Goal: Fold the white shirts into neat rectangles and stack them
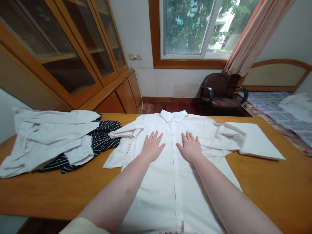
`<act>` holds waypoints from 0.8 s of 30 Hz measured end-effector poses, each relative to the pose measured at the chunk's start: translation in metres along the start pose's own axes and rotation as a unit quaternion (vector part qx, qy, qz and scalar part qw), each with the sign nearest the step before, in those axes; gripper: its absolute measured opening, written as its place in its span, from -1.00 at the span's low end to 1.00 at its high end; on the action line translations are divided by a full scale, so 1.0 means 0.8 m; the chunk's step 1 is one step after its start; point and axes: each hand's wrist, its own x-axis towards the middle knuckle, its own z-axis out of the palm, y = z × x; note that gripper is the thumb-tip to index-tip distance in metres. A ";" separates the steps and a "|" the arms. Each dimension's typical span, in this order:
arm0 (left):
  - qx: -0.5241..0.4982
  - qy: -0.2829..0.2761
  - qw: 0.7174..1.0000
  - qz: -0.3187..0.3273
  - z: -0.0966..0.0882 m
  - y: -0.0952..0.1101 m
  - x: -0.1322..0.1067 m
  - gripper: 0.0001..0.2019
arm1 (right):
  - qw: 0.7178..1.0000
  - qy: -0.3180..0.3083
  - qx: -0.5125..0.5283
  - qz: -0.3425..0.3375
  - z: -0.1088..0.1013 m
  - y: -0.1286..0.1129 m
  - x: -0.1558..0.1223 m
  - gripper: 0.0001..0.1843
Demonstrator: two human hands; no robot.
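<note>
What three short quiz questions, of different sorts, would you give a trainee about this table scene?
1. True or false: the left hand and right hand lie flat on the shirt.
2. What lies partly under the white pile? A) striped cloth B) a book C) a towel
3. Fill in: the collar points ___ from the person.
Key: 1 true; 2 A; 3 away.

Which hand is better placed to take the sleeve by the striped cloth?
Left, likely: left hand lies flat on the shirt beside that sleeve; right hand rests across the placket.
</note>
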 end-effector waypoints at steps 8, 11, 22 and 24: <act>-0.007 0.004 1.000 -0.003 0.002 0.000 0.002 -0.40 | 0.999 0.027 0.012 -0.043 0.001 0.013 0.005 -0.32; -0.008 0.004 1.000 -0.004 0.003 0.000 0.002 -0.40 | 0.996 0.046 0.023 -0.073 -0.007 0.021 0.009 -0.53; -0.015 -0.004 1.000 0.001 0.001 -0.002 0.003 -0.42 | 0.997 -0.031 0.012 -0.065 -0.040 0.028 0.011 -0.64; -0.021 -0.009 1.000 0.000 -0.002 -0.001 0.003 -0.42 | 0.999 -0.041 0.002 -0.006 -0.045 0.039 0.013 -0.61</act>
